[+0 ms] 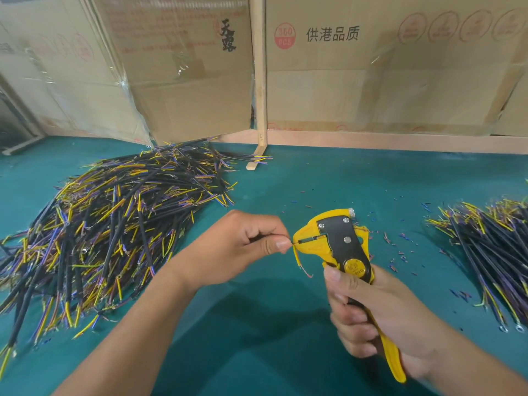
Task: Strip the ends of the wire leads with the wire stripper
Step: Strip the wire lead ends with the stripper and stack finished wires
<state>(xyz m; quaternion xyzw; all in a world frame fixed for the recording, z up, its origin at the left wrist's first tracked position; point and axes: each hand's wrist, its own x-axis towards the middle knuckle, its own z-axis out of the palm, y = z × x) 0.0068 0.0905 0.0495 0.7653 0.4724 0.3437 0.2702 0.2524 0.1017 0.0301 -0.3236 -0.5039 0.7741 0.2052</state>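
The left hand [243, 241] pinches a wire lead [297, 257] in the wire stripper [340, 247]; the right hand [377, 315] holds its handles and should squeeze evenly.

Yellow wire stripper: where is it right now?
Head view, right of centre: the yellow and black wire stripper is gripped by the right hand, over the green table.

We read 供港品质 in black on the right cardboard box [400, 67], beyond the hands | beside it a red round stamp [285, 35], "360 PCS" | black brush characters 天露 on the left cardboard box [185, 81] | other red print too faint for us.
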